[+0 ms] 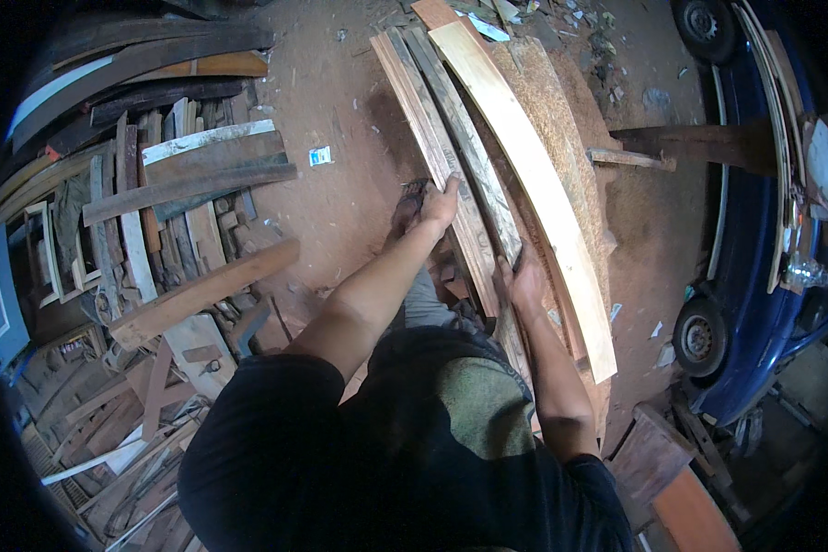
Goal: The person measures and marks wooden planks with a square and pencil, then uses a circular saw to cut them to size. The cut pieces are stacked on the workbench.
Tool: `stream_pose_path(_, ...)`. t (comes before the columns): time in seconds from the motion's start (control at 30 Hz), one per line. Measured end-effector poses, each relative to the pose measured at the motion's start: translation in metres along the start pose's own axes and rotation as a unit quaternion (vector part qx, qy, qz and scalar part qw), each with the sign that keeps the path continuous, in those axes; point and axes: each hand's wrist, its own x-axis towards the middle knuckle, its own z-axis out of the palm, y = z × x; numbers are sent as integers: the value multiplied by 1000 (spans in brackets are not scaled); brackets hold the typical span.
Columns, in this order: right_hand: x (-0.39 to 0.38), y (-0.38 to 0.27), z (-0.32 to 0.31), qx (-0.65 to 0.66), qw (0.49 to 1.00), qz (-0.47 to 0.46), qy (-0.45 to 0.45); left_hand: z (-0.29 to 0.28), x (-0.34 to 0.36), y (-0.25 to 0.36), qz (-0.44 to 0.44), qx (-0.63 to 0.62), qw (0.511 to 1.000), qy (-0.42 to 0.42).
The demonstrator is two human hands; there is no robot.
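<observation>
My left hand is closed around a reddish-brown plank at the left of a row of long boards. Beside that plank, a weathered grey board with dark streaks runs the same way. My right hand grips this grey board nearer to my body, with its thumb at the board's edge. Some of its fingers are hidden below the wood. Just right of it lies a wide pale plank, touched by neither hand. All these boards point away from me.
Sawdust is heaped along the right of the boards. Stacked timber and a thick beam fill the left side. A blue vehicle stands at the right, with a wooden piece jutting out near it. Scraps litter the dirt floor.
</observation>
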Motion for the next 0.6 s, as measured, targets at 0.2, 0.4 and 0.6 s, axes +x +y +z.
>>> stream_pose_path(0.2,17,24,11,79,994,7,-80,-2,6,-3,-15,-3,999,-42)
stream_pose_path(0.4,25,28,22,117,990,-39,-68,-2,23,-25,50,-42,995,-77)
stream_pose_path(0.6,37,67,27,202,973,25,-112,-7,8,-4,22,4,998,-65)
